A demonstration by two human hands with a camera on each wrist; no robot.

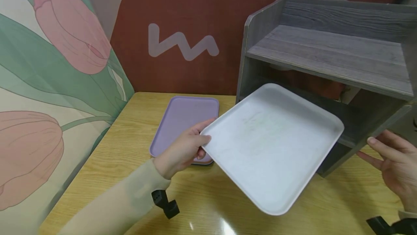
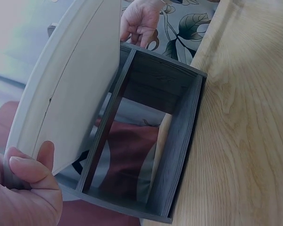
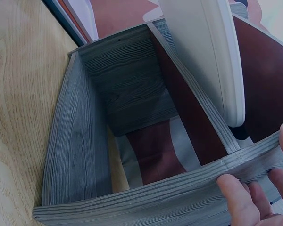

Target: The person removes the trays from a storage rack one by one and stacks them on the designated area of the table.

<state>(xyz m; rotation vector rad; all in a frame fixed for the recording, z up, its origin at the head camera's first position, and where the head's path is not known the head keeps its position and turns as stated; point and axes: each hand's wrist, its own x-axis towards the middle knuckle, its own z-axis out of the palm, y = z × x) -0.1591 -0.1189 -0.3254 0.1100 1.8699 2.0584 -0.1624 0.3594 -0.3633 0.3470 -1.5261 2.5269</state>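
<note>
A white rectangular tray (image 1: 273,144) is held up, tilted, in front of the grey wooden shelf (image 1: 329,50). My left hand (image 1: 185,148) pinches the tray at its left corner, thumb on the upper face; in the left wrist view the thumb and a finger (image 2: 46,153) show at its rim. My right hand (image 1: 395,162) is at the shelf's right side. Its fingertips (image 3: 231,183) lie against the outer face of the side panel in the right wrist view, apart from the tray. Part of the shelf's lower compartment is hidden behind the tray in the head view.
A purple tray (image 1: 192,119) lies on top of other trays on the wooden table (image 1: 130,133), left of the shelf. Behind stands a red-brown patterned wall (image 1: 182,72); a flower-patterned wall (image 1: 58,93) borders the table on the left.
</note>
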